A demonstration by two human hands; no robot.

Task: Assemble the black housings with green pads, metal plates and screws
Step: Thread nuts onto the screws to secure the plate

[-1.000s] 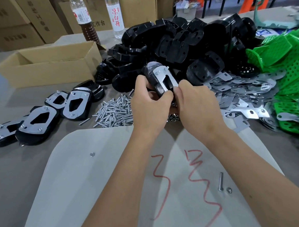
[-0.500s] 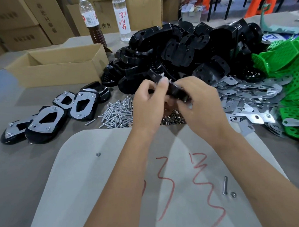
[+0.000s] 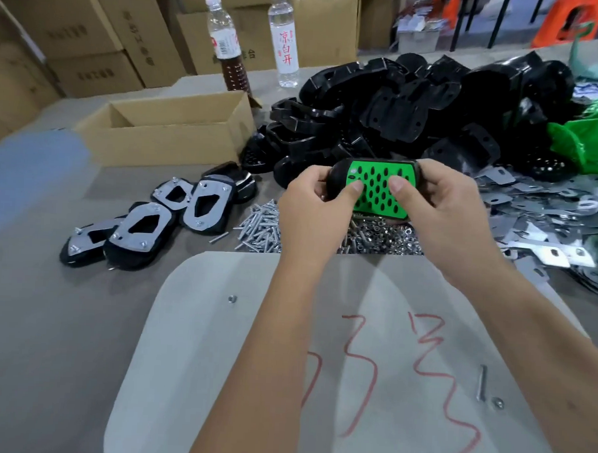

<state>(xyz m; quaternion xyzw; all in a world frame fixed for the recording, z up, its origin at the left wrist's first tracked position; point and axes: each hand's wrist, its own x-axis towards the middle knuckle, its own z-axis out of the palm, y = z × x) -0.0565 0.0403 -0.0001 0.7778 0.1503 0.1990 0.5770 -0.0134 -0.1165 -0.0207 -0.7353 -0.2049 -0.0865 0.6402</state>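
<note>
Both hands, left hand (image 3: 314, 206) and right hand (image 3: 444, 212), grip the black housing (image 3: 337, 180), now flipped; its green pad (image 3: 378, 187) faces up, thumbs maybe pressing it.

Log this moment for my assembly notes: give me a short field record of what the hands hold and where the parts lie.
held part: black housing with green pad facing up
left hand: grips its left end, thumb on pad
right hand: grips its right end, thumb on pad
screws: pile beneath the hands
finished units: at left, plates up
metal plates: heap at right
</note>
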